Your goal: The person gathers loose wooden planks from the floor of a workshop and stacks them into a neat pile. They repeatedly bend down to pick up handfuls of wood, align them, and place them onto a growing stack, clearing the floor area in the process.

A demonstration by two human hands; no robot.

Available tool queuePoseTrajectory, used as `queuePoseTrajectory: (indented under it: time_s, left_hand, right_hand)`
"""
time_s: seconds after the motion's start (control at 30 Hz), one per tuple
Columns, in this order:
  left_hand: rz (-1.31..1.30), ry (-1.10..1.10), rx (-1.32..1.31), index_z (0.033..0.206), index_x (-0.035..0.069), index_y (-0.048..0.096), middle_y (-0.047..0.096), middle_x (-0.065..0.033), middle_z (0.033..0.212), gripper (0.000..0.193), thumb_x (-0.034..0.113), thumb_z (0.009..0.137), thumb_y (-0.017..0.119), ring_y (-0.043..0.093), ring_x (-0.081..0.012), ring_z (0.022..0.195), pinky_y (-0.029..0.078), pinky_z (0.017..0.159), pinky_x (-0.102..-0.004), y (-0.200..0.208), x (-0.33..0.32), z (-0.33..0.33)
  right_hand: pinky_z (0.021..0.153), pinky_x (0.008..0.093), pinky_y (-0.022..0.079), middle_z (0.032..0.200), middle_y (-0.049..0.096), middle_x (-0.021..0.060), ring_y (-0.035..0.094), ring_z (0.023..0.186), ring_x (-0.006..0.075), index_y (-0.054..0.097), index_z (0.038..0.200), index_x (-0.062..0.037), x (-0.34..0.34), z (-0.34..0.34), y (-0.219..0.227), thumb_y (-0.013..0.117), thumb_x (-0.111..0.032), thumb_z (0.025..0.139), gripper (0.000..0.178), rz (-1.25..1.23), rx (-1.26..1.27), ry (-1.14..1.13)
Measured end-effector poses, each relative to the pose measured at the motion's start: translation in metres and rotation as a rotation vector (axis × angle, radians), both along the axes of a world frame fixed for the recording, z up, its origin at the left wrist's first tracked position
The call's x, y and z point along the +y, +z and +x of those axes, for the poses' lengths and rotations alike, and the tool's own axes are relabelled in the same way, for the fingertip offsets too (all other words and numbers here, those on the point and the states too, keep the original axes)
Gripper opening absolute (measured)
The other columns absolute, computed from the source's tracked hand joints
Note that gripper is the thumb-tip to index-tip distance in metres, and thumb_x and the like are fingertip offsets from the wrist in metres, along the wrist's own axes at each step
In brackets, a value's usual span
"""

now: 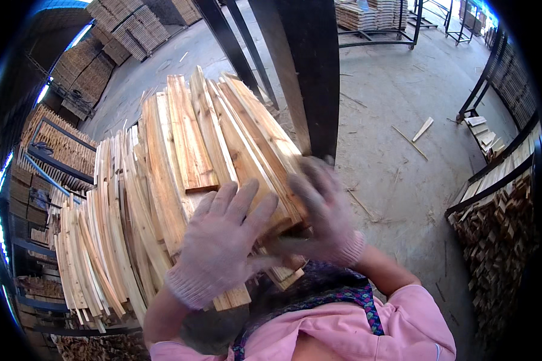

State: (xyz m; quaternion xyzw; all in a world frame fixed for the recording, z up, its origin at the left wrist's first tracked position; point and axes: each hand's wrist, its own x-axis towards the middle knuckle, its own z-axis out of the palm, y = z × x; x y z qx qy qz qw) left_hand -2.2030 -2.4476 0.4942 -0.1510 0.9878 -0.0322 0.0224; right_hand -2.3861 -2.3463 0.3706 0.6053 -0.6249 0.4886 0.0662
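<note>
Both of my hands wear pale knitted gloves over a pile of rough wooden boards [190, 141]. My left hand [220, 243] lies spread at the near ends of the boards, fingers apart and palm down, holding nothing. At the right side of the pile is my right hand [328, 216], fingers stretched out and somewhat blurred, beside the outermost board [265, 117]. Its thumb reaches toward the near board ends; whether it touches them is unclear. One shorter board lies on top in the middle, with its near end just beyond my left fingertips.
Many thin wooden strips [99, 228] are stacked left of the pile. A dark metal post [313, 72] rises just beyond the boards on the right. A rack of stacked wood [494, 240] stands at far right. Scraps such as a pale wood piece [423, 129] litter the concrete floor.
</note>
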Motion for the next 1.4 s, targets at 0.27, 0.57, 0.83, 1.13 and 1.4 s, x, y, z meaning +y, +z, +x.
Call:
queuePoseTrajectory:
  time_s: [0.27, 0.57, 0.83, 1.13, 1.4]
  left_hand:
    - [0.179, 0.563, 0.705, 0.157, -0.002, 0.038, 0.047, -0.0285, 0.154, 0.103, 0.078, 0.093, 0.051, 0.039, -0.0402, 0.148, 0.031, 0.123, -0.0428, -0.038, -0.14, 0.089]
    - [0.154, 0.463, 0.381, 0.159, 0.001, 0.036, 0.042, -0.0264, 0.159, 0.104, 0.073, 0.088, 0.062, 0.043, -0.0392, 0.147, 0.034, 0.122, -0.0411, -0.076, -0.227, 0.067]
    - [0.394, 0.42, 0.781, 0.16, 0.001, 0.031, 0.039, -0.0253, 0.161, 0.11, 0.084, 0.09, 0.047, 0.037, -0.0412, 0.15, 0.035, 0.122, -0.0442, -0.093, -0.196, 0.086]
    - [0.334, 0.5, 0.665, 0.156, -0.005, 0.037, 0.036, -0.0361, 0.157, 0.122, 0.094, 0.086, 0.024, 0.025, -0.0479, 0.153, 0.019, 0.127, -0.0524, -0.101, -0.128, 0.054]
    - [0.293, 0.474, 0.877, 0.154, -0.007, 0.038, 0.046, -0.0332, 0.152, 0.106, 0.077, 0.091, 0.055, 0.041, -0.0434, 0.146, 0.031, 0.124, -0.0488, -0.094, -0.12, 0.155]
  right_hand:
    - [0.111, 0.0654, 0.033, 0.122, 0.062, 0.0119, 0.06, 0.114, 0.0351, 0.073, 0.113, -0.014, 0.002, 0.023, -0.021, 0.083, -0.061, 0.062, 0.07, -0.105, 0.252, 0.183]
    - [0.105, 0.0637, 0.034, 0.122, 0.058, 0.0131, 0.054, 0.116, 0.0385, 0.069, 0.117, -0.0126, -0.023, 0.045, -0.016, 0.082, -0.065, 0.058, 0.08, -0.084, 0.273, 0.051]
    - [0.107, 0.075, 0.034, 0.121, 0.054, 0.0178, 0.057, 0.106, 0.0413, 0.062, 0.114, -0.0132, 0.022, 0.044, -0.036, 0.081, -0.062, 0.071, 0.068, -0.248, 0.294, 0.343]
    - [0.094, 0.0633, 0.047, 0.126, 0.052, 0.0128, 0.055, 0.122, 0.0412, 0.074, 0.11, -0.023, -0.024, 0.099, -0.034, 0.084, -0.035, 0.062, 0.05, -0.091, 0.472, 0.379]
    - [0.101, 0.0596, 0.047, 0.143, 0.049, 0.0228, 0.057, 0.122, 0.046, 0.05, 0.14, -0.0167, -0.016, 0.081, -0.096, 0.093, -0.042, 0.067, 0.088, -0.061, 0.425, 0.376]
